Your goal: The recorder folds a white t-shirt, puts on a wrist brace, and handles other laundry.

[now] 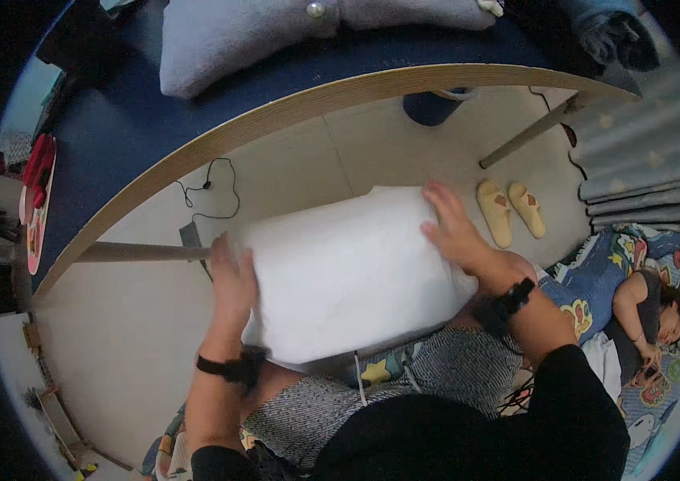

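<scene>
A white, soft, rectangular bundle (pixel 348 272), like a folded cloth or a small pillow, is held over my lap. Its top is smooth, and its lower edge hangs just above my knees. My left hand (pixel 233 276) presses against its left side, fingers pointing away from me. At its upper right corner, my right hand (pixel 454 228) grips the side, thumb and fingers slightly apart on the surface. Both wrists wear dark bands. Whether the bundle touches my legs is hard to tell.
A dark blue table (pixel 147 144) with a pale wooden edge curves ahead, bearing a grey fuzzy folded garment (pixel 252 40). Under it stand a dark bucket (pixel 429 108) and yellow slippers (pixel 494 212); a black cable (pixel 228 188) lies there. Another person (pixel 636 313) lies on the patterned bedding at right.
</scene>
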Motion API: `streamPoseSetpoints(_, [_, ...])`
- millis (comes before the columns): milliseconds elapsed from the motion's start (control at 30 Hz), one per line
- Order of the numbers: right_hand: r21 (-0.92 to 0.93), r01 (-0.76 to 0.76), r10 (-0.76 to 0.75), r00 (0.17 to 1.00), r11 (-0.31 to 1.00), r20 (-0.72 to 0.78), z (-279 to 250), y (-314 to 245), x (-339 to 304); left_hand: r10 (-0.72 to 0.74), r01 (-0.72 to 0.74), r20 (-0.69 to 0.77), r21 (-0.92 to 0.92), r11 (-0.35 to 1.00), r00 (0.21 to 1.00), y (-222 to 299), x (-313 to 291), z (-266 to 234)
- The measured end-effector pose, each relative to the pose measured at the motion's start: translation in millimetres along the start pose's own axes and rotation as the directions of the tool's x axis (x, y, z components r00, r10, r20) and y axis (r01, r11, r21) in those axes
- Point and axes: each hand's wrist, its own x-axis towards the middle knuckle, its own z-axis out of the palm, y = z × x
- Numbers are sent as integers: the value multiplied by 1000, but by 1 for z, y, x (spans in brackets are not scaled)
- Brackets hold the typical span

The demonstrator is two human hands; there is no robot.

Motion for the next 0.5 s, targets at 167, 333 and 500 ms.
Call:
streamPoseSetpoints(167, [294, -128, 123, 992, 947, 34, 21, 11, -64, 390, -432, 209, 220, 875, 897, 61, -62, 1])
streamPoseSetpoints(333, [317, -529, 411, 833, 787, 369, 7, 23, -88, 114, -111, 29, -74, 991, 993, 47, -71, 11])
streamPoseSetpoints(500, [360, -846, 487, 524, 394, 699, -9, 32, -108, 380, -390, 103, 380, 839, 919, 123, -80, 31])
